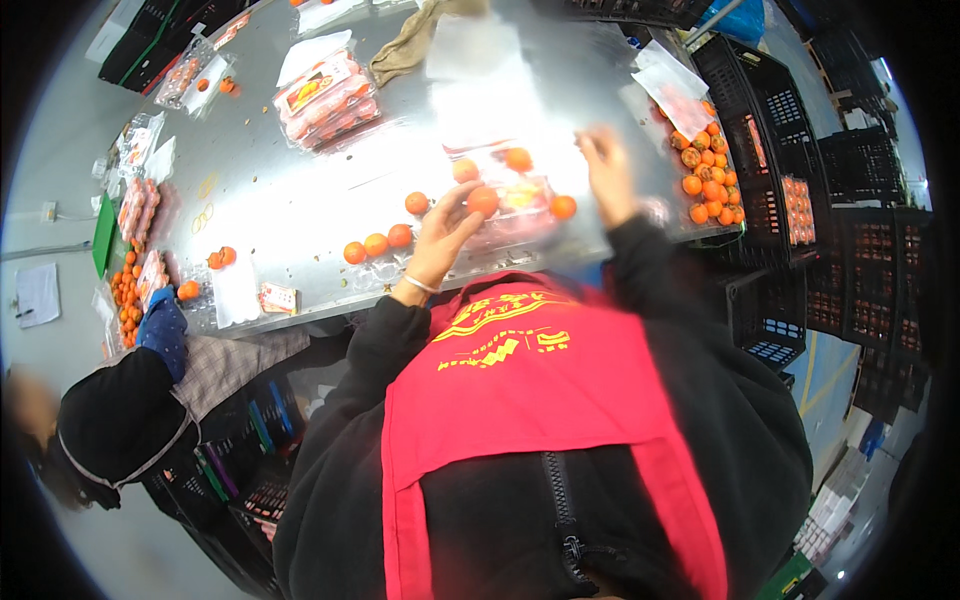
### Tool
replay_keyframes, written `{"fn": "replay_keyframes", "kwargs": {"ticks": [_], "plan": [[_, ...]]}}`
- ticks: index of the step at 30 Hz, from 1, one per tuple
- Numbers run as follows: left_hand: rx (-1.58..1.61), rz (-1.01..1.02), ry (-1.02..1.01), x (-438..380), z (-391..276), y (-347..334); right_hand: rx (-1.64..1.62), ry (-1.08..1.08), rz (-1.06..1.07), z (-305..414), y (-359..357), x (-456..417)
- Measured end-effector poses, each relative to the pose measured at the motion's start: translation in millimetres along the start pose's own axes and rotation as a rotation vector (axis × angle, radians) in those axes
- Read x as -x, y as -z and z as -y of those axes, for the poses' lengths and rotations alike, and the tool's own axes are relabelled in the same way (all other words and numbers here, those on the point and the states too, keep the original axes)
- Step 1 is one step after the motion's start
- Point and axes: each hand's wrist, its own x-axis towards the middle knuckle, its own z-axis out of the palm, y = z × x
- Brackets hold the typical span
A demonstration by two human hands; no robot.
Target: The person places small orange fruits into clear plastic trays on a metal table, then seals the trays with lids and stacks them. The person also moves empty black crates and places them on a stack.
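My left hand [444, 232] holds an orange-red round fruit [483, 202] between thumb and fingers, over the near part of the metal table. Right beside it lies a clear plastic package [525, 196] with a printed label, partly blurred by glare, with single fruits around it. My right hand [606, 169] is raised to the right of the package, its thumb and fingers near each other; glare and blur hide whether anything small is between them. Left of my left hand, three fruits [376, 244] sit in a row in a clear plastic tray [367, 276], another fruit [417, 202] behind them.
Filled fruit packs [326, 97] are stacked at the back left, near a brown cloth [405, 49]. Loose persimmon-like fruits [709, 176] heap at the right edge under white sheets [671, 82]. Black crates [772, 142] stand beyond. A co-worker's blue sleeve [163, 330] reaches the table at left.
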Motion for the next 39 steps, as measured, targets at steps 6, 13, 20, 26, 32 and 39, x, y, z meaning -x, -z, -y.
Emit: {"fn": "replay_keyframes", "kwargs": {"ticks": [6, 13, 20, 26, 32, 39], "plan": [[-0.741, -0.059, -0.41, -43, 24, -33, 0.138, -0.007, -0.017, -13, 23, 23], [-1.162, -0.051, -0.464, -63, 37, -56, 0.108, -0.037, 0.02, -34, 25, 31], [-1.14, -0.104, -0.439, -66, 30, -57, 0.213, 0.047, 0.049, -46, 16, 35], [-1.212, -0.246, -0.431, -62, 10, 10, 0.23, 0.11, 0.055, -33, 9, 36], [-1.246, -0.146, -0.448, -68, 17, 26, 0.155, 0.209, 0.127, -5, -15, 33], [-0.351, -0.217, -0.245, -48, 7, 18, -0.052, 0.069, 0.289, 21, -33, 43]]}}
